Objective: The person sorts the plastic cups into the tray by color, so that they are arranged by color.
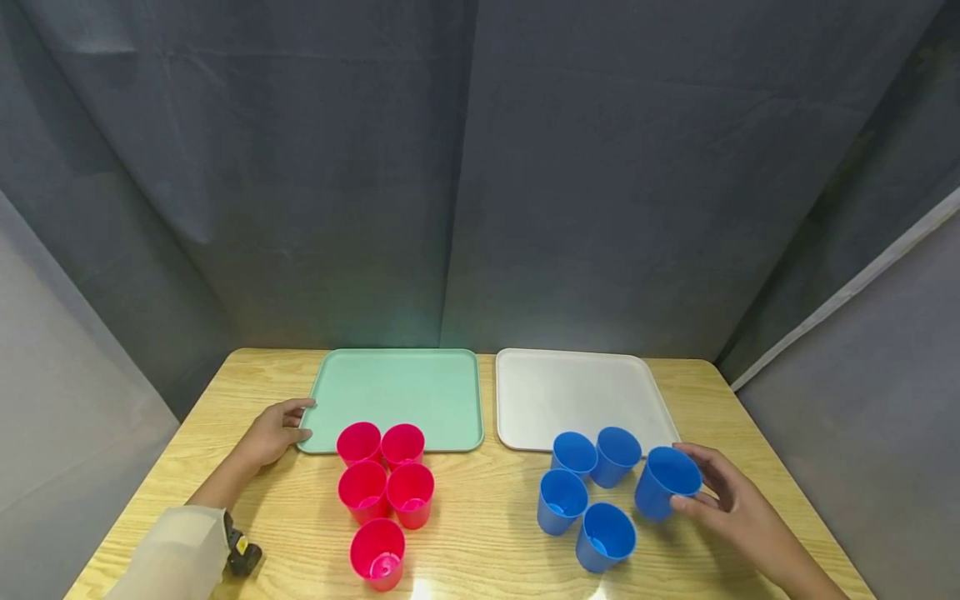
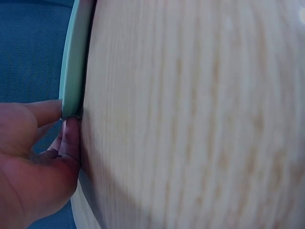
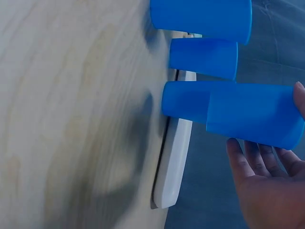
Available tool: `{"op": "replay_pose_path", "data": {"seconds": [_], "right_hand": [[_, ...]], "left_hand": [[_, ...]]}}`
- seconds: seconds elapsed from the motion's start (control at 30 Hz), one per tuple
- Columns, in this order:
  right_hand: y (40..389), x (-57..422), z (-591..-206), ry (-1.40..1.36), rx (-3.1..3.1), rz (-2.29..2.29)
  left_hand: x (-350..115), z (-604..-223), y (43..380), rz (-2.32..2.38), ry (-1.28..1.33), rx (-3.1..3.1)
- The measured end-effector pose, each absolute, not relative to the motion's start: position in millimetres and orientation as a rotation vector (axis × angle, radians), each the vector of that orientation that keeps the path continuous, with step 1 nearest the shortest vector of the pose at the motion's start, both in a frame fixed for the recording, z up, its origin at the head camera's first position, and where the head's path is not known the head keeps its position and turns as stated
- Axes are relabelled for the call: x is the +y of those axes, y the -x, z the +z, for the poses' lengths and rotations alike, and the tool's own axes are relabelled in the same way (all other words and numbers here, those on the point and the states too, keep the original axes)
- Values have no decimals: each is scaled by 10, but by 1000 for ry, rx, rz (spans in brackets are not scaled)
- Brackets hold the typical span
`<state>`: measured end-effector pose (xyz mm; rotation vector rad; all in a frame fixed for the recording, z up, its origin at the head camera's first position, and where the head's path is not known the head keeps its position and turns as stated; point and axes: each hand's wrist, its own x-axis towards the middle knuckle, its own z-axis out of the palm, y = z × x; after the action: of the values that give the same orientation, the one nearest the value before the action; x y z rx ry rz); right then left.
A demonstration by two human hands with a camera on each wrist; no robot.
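Observation:
My right hand (image 1: 723,500) holds a blue cup (image 1: 657,492) at its right side, thumb in front and fingers behind. In the right wrist view the held blue cup (image 3: 257,114) is raised off the table, mouth up. Several more blue cups (image 1: 561,510) stand upright just left of it. My left hand (image 1: 272,433) touches the left edge of the green tray (image 1: 397,392) near its front corner with fingertips and thumb. The left wrist view shows those fingers (image 2: 71,138) against the tray's rim (image 2: 75,67). Several red cups (image 1: 364,487) stand upright before that tray.
A white tray (image 1: 577,396) lies behind the blue cups, a narrow gap right of the green one. Everything stands on a wooden table (image 1: 480,533). Dark grey curtains (image 1: 337,208) close off the back, and pale panels stand at both sides.

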<state>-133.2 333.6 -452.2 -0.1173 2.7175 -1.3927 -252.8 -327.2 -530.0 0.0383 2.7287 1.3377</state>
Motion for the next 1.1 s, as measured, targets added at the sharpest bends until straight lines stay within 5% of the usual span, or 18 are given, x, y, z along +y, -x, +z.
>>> {"op": "replay_pose_path", "data": {"seconds": [1.1], "right_hand": [[1777,3269,-4072,484,2797,-1369]], "left_hand": [[-3273,-5281,2527,1336,-52,2737]]}}
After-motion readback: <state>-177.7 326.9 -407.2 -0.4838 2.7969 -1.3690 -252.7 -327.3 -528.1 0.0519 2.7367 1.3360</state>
